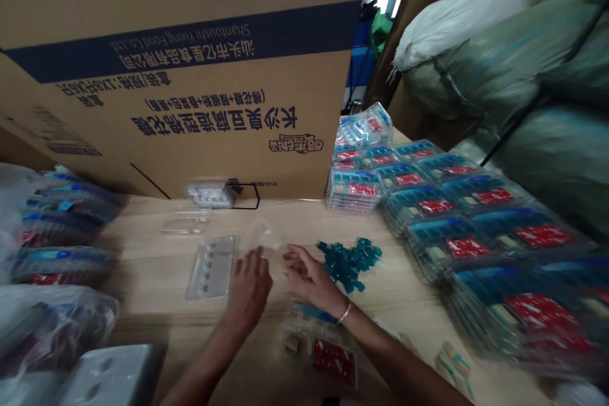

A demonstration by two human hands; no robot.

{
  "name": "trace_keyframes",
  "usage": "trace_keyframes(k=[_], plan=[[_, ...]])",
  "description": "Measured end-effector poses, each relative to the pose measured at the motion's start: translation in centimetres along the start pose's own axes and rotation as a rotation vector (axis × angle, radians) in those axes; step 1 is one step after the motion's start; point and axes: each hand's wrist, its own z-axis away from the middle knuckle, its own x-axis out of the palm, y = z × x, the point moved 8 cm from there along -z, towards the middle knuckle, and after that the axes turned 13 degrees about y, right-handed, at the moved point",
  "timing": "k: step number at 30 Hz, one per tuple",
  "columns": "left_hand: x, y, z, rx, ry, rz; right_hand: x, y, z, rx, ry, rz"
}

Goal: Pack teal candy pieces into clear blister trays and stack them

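My left hand [248, 285] and my right hand [309, 276] meet over the wooden table [157, 266], fingers curled together on a clear plastic blister piece [264, 238] that is blurred. A clear blister tray [210, 266] with round pockets lies just left of my left hand. A heap of small teal pieces [349, 260] sits right of my right hand. Below my right wrist lies a partly filled pack [323, 346] with a red card and a blue strip.
A big printed cardboard box [181, 70] stands at the table's back. Rows of finished packs [457, 222] cover the right side. More packs in bags [61, 235] lie at left. Stuffed sacks [523, 57] pile up behind. A grey block [111, 374] sits front left.
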Motion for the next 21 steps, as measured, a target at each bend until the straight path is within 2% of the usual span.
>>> trace_keyframes(k=[1,3,5,7,9,12,14,15,17,21], plan=[[1.3,1.9,0.1,0.088,-0.043,0.058,0.2,0.8,-0.5,0.076,0.046,-0.044],[4.1,4.1,0.0,0.187,-0.102,0.119,-0.3,2.1,-1.3,0.131,0.126,0.053],[6.6,4.4,-0.6,0.204,-0.147,0.133,-2.0,2.5,-1.7,0.048,0.165,0.299],[8.2,3.7,-1.3,0.208,-0.191,0.151,-4.7,2.6,-1.5,-0.061,0.179,0.508],[8.7,3.0,-1.9,0.241,-0.22,0.202,-8.5,3.2,-0.8,-0.091,0.241,0.601],[7.8,2.3,-2.7,0.256,-0.227,0.323,-14.5,4.7,0.3,-0.035,0.376,0.636],[7.0,2.4,-3.7,0.217,-0.205,0.391,-17.0,5.6,0.6,0.008,0.413,0.652],[6.8,2.8,-4.4,0.196,-0.186,0.42,-17.6,5.9,0.6,0.031,0.406,0.662],[6.7,4.4,-6.0,0.188,-0.149,0.492,-17.4,6.4,0.1,0.072,0.356,0.682],[8.5,9.7,-8.5,0.236,-0.223,0.747,-13.5,5.8,-2.0,0.042,0.219,0.713]])
